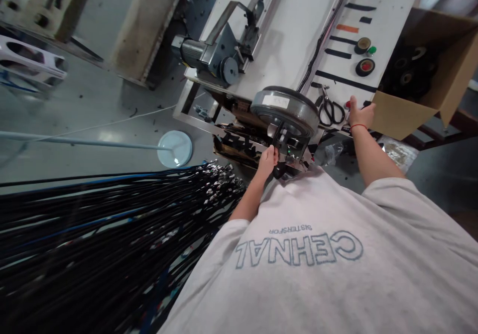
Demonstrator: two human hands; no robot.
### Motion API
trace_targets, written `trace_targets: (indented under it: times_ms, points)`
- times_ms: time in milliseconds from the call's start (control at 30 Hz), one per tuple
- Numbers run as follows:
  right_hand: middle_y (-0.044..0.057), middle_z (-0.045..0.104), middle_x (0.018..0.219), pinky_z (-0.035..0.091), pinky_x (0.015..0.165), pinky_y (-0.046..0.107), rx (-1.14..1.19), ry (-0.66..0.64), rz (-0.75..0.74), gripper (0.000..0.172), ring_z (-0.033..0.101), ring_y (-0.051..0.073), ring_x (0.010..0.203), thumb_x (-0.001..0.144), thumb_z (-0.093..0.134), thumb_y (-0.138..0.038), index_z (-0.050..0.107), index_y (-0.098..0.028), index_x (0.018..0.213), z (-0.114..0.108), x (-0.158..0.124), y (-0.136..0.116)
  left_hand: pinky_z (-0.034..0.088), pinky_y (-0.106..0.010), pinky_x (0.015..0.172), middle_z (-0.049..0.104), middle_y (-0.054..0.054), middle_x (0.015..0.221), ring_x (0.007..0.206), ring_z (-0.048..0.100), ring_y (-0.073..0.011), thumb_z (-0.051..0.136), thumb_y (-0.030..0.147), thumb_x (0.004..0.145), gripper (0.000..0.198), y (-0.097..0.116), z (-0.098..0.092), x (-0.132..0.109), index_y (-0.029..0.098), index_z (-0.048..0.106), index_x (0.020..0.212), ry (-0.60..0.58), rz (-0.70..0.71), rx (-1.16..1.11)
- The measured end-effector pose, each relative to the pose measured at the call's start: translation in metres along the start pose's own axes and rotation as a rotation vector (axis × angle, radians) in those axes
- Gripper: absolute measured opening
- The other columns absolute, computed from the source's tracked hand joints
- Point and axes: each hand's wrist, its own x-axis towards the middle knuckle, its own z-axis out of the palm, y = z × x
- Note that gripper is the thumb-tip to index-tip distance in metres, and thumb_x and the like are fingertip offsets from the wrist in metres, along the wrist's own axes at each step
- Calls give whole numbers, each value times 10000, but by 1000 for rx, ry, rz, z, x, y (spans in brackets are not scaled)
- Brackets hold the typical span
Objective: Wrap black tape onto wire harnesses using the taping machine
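The left hand was closed around a dark lever that hung from the underside of a round grey drum mounted at the near edge of the white worktop. The right hand reached out to the worktop's front edge, fingers narrow and curled over a small red button; whether it pressed the button or only touched it could not be told. Black-handled scissors lay just beside that hand, between it and the drum. A cardboard box holding black rolls stood to the right of the hand. Farther back on the worktop sat a grey motor assembly. A thick bundle of black cables lay well to the left, below the left arm.
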Motion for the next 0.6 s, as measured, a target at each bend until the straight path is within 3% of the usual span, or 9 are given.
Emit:
trace_targets:
  times_ms: [133, 333, 400, 467, 533, 600]
  points:
    - [243, 538, 1286, 421, 974, 582, 21, 9, -24, 787, 537, 377, 1218, 796, 563, -738, 401, -141, 1284, 4, 5, 6, 185, -200, 401, 296, 72, 528, 420, 257, -45, 467, 683, 884, 542, 9, -1, -3, 185, 431, 673, 24, -75, -86]
    - [252, 549, 1270, 398, 1004, 556, 41, 10, -8, 715, 533, 358, 1225, 893, 405, -720, 415, -110, 1265, 1, 2, 2, 235, -206, 426, 310, 72, 518, 438, 285, -57, 490, 677, 880, 535, 5, -4, 0, 184, 456, 673, -41, 19, -14]
    - [254, 555, 1264, 396, 1006, 549, 50, 8, 3, 704, 537, 354, 1214, 906, 381, -715, 421, -104, 1255, 0, 1, 1, 309, -210, 470, 357, 60, 524, 470, 343, -70, 490, 667, 882, 532, -5, -9, 1, 184, 469, 661, -50, 51, 32]
    - [257, 554, 1266, 397, 1004, 551, 42, 5, -1, 718, 535, 360, 1210, 875, 458, -716, 420, -108, 1256, 0, 0, 1, 403, -225, 570, 484, 25, 574, 551, 456, -91, 560, 627, 854, 494, -19, -16, -1, 175, 520, 657, -166, 33, 116]
    - [264, 547, 1269, 402, 997, 562, 25, 7, -5, 736, 531, 371, 1210, 845, 525, -707, 415, -113, 1265, 0, 1, 1, 450, -253, 672, 605, -16, 660, 655, 546, -127, 692, 544, 764, 406, -40, -27, -9, 163, 593, 667, -348, -70, 276]
    - [273, 541, 1268, 409, 987, 574, 9, 9, -3, 739, 530, 383, 1218, 845, 529, -699, 412, -110, 1275, 2, 2, 3, 452, -271, 696, 647, -23, 688, 685, 565, -153, 766, 450, 671, 317, -62, -38, -24, 161, 636, 679, -378, -186, 447]
